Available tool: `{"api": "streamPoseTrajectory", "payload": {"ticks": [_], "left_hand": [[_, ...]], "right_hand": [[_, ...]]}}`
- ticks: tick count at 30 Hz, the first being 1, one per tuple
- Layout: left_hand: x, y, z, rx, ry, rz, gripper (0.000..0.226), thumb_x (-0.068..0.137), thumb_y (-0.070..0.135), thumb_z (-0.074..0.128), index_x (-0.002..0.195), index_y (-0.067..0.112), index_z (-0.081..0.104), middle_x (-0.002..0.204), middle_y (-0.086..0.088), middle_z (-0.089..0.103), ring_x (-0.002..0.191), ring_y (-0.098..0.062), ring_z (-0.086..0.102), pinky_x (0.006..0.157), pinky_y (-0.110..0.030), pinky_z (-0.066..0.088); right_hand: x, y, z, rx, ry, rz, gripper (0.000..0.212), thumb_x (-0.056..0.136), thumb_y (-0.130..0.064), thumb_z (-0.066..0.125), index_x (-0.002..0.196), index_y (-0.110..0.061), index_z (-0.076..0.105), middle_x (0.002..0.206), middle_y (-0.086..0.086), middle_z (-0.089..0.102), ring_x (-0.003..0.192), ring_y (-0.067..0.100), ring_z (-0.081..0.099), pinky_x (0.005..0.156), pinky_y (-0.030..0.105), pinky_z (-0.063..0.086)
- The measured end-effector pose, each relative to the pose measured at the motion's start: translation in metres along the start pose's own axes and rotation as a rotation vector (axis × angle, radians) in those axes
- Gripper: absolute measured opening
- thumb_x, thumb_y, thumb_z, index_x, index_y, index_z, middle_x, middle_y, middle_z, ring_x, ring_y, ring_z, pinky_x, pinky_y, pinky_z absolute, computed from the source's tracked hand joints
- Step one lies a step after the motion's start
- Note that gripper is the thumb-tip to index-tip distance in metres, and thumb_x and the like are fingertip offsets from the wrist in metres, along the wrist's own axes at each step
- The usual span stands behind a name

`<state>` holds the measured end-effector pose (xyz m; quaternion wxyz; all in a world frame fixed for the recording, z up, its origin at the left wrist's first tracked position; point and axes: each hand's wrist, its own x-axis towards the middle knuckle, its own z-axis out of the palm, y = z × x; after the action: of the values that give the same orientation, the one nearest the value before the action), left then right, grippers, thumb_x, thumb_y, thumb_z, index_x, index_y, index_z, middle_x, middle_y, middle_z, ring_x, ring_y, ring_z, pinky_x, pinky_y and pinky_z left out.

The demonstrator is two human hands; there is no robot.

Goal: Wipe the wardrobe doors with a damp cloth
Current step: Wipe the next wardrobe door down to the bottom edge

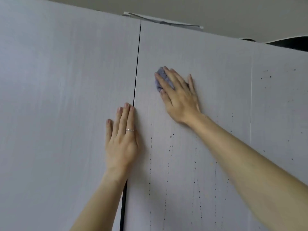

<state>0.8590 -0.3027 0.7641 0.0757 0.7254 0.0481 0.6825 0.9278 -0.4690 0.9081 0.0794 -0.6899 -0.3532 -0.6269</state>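
Grey cloth [159,76] is pressed to the right door [208,54] by the spread right hand [180,97]; left hand [120,144] lies flat, fingers together.

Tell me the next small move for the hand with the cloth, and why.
Probably slide the right hand straight down, with the blue-grey cloth pressed to the wardrobe door. Dark specks run in vertical trails just below it, unwiped. The left hand lies flat at the gap between the doors, seemingly steadying them.
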Motion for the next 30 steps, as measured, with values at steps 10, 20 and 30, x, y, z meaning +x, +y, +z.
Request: {"api": "streamPoseTrajectory", "payload": {"ticks": [10,20,30], "left_hand": [[0.001,0.002,0.000,-0.018,0.007,-0.019,0.058,0.102,0.012,0.025,0.159,0.016,0.022,0.167,0.003,0.016,0.153,-0.007,0.002,0.124,-0.032,-0.006],[0.002,0.006,0.001,-0.018,0.001,-0.029,0.060,0.101,0.010,0.023,0.160,0.018,0.017,0.168,0.007,0.008,0.152,-0.003,-0.007,0.124,-0.032,-0.010],[0.001,0.008,-0.001,-0.013,0.003,-0.039,0.062,0.102,0.003,0.028,0.160,0.020,0.017,0.167,0.008,0.009,0.150,0.001,-0.010,0.122,-0.029,-0.012]], "right_hand": [[-0.061,-0.020,0.011,-0.009,-0.092,-0.270,0.051,0.106,-0.037,0.027,0.157,-0.035,0.023,0.166,-0.008,0.019,0.153,0.010,0.015,0.123,0.054,0.004],[-0.101,-0.011,0.012,0.055,-0.038,0.035,0.052,0.106,-0.033,0.027,0.158,-0.033,0.022,0.167,-0.006,0.013,0.154,0.011,0.009,0.122,0.056,0.001],[-0.085,0.017,0.006,0.104,0.090,0.412,0.053,0.106,-0.034,0.022,0.159,-0.028,0.019,0.167,-0.004,0.010,0.154,0.011,0.005,0.123,0.052,-0.006]]}}
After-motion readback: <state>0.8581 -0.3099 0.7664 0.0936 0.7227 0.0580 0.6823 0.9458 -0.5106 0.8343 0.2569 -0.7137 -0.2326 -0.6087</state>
